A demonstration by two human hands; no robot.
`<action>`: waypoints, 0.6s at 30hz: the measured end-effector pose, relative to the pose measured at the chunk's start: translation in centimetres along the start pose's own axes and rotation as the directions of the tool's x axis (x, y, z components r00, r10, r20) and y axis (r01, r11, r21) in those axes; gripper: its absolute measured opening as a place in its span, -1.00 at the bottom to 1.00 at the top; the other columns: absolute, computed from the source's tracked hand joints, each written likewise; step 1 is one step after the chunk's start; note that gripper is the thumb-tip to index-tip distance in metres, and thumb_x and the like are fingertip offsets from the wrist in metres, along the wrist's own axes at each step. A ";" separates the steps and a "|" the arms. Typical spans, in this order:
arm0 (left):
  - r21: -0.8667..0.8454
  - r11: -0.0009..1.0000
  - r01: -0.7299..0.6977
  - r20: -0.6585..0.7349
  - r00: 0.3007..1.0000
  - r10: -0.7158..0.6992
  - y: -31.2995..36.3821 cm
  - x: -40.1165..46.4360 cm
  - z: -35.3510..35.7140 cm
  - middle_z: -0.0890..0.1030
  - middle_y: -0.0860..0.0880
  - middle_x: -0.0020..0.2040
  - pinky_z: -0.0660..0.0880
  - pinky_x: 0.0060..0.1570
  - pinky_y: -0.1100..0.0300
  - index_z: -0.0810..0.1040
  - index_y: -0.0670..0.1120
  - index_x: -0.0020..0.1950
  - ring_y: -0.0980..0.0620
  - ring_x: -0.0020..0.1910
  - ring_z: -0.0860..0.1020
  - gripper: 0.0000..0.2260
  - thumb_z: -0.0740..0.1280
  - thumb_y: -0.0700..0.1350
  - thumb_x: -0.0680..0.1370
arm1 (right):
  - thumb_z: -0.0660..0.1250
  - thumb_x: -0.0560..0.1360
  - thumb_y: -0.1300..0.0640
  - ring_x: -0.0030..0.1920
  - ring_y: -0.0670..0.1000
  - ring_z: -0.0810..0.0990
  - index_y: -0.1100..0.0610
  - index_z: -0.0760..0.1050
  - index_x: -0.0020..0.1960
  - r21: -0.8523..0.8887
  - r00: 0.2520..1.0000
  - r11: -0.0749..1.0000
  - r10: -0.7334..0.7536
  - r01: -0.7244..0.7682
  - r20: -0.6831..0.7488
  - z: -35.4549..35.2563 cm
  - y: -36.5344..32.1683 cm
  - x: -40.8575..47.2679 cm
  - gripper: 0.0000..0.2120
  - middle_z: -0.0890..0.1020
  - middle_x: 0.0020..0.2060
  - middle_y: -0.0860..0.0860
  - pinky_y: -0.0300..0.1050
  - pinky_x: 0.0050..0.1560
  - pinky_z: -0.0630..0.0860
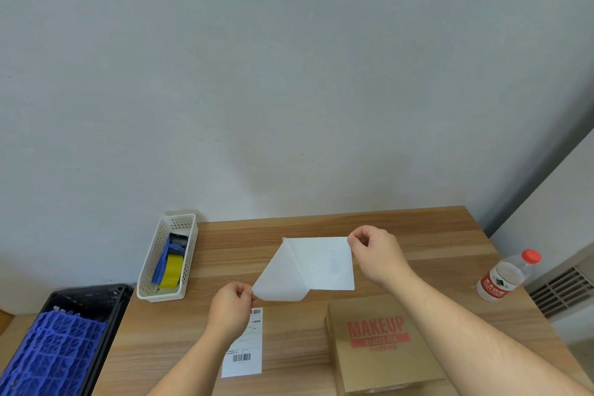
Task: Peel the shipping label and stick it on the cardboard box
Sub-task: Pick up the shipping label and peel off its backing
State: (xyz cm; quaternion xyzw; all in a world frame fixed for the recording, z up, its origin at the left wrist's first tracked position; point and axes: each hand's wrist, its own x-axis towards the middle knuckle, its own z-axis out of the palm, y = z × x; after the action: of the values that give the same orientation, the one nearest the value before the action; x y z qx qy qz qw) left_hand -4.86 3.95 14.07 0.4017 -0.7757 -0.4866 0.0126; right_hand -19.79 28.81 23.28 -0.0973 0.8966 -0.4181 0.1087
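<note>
Midair, both hands' fingers pinching opposite corners of the half-peeled shipping label [316, 264], cardboard box [382, 347] beneath.

Cardboard box [382, 350] cut off by bottom edge.

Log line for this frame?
stage: peeling mid-air | left hand: pinches peeled layer | right hand: pinches other sheet | cardboard box: unlabelled | second label: on table

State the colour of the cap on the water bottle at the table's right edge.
Red. The cap of the water bottle shows clearly in the head view.
</note>
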 end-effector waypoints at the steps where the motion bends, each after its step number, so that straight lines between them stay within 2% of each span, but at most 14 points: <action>1: 0.027 1.000 0.010 -0.013 1.000 -0.010 -0.5 0.1 -0.2 0.73 -0.04 -0.22 0.51 -0.33 0.16 0.62 -0.11 -0.06 0.01 -0.24 0.65 -0.83 0.24 -0.19 0.64 | 0.28 0.56 0.11 -0.23 -0.07 0.57 0.04 0.60 -0.15 -0.013 1.000 1.000 -0.002 0.002 0.001 -0.1 0.1 0.0 -0.84 0.66 -0.25 -0.09 -0.18 -0.29 0.44; 4: 0.104 0.994 0.037 -0.058 0.998 -0.031 -2.0 0.6 -0.7 0.71 -0.04 -0.24 0.43 -0.38 0.17 0.62 -0.13 -0.10 -0.04 -0.30 0.61 -0.81 0.24 -0.21 0.62 | 0.28 0.56 0.10 -0.21 -0.07 0.58 0.03 0.60 -0.14 -0.053 1.000 0.999 -0.008 0.007 -0.007 -0.4 0.5 0.1 -0.84 0.66 -0.24 -0.11 -0.18 -0.28 0.44; 10: 0.286 0.945 0.157 -0.101 0.986 -0.133 -6.6 2.4 -1.7 0.70 -0.09 -0.18 0.45 -0.32 0.14 0.64 -0.17 -0.05 -0.08 -0.24 0.60 -0.78 0.20 -0.16 0.61 | 0.26 0.58 0.10 -0.21 -0.11 0.58 0.04 0.60 -0.12 -0.062 0.998 0.998 0.003 -0.007 -0.059 -1.0 0.9 0.0 -0.83 0.66 -0.24 -0.12 -0.21 -0.30 0.41; 13: 0.333 0.926 0.178 -0.105 0.983 -0.151 -7.4 1.8 -1.9 0.65 -0.11 -0.19 0.43 -0.34 0.12 0.58 -0.18 -0.08 -0.09 -0.24 0.57 -0.83 0.21 -0.19 0.59 | 0.27 0.58 0.09 -0.19 -0.08 0.59 0.05 0.60 -0.11 -0.041 0.996 0.999 0.012 -0.016 -0.086 -1.2 1.0 -0.1 -0.83 0.67 -0.22 -0.10 -0.19 -0.27 0.45; 18: 0.347 0.923 0.166 -0.066 0.986 -0.153 -7.6 0.9 -0.7 0.51 -0.07 -0.36 0.25 -0.43 0.15 0.41 -0.15 -0.27 -0.04 -0.40 0.41 -0.78 0.20 -0.21 0.58 | 0.26 0.59 0.09 -0.20 -0.06 0.58 0.02 0.59 -0.13 0.001 0.997 1.000 0.017 -0.017 -0.081 -1.1 1.2 -1.0 -0.82 0.66 -0.22 -0.09 -0.14 -0.26 0.46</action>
State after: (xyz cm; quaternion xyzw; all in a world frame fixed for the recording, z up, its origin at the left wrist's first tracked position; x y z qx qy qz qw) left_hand -0.51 1.26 8.26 0.4685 -0.8145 -0.3318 -0.0842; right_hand -19.23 30.59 23.16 -0.0728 0.9011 -0.4207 0.0759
